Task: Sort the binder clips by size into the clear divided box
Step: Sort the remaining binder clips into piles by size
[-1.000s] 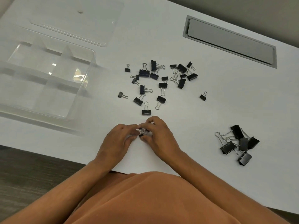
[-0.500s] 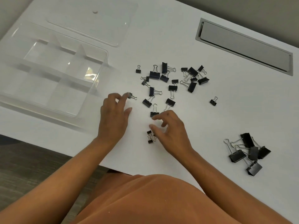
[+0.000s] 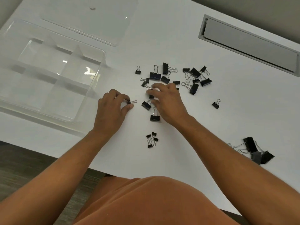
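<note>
Black binder clips of mixed sizes (image 3: 177,77) lie scattered across the middle of the white table. My left hand (image 3: 112,109) pinches a small binder clip (image 3: 130,101) between thumb and fingers, right of the clear divided box (image 3: 48,75). My right hand (image 3: 167,101) reaches into the scatter with fingers curled over a medium clip (image 3: 151,95); whether it grips that clip is unclear. A cluster of tiny clips (image 3: 151,139) sits near the table's front edge. A pile of large clips (image 3: 254,151) lies at the right, partly behind my right forearm.
The box's clear lid (image 3: 90,20) lies flat behind the box. A grey cable hatch (image 3: 248,44) is set into the table at the back right. One small clip (image 3: 216,104) lies alone to the right of the scatter.
Both hands left the tiny clips near the front edge and moved forward. My left hand reached and pinched a small clip; my right hand went into the scattered clips.
</note>
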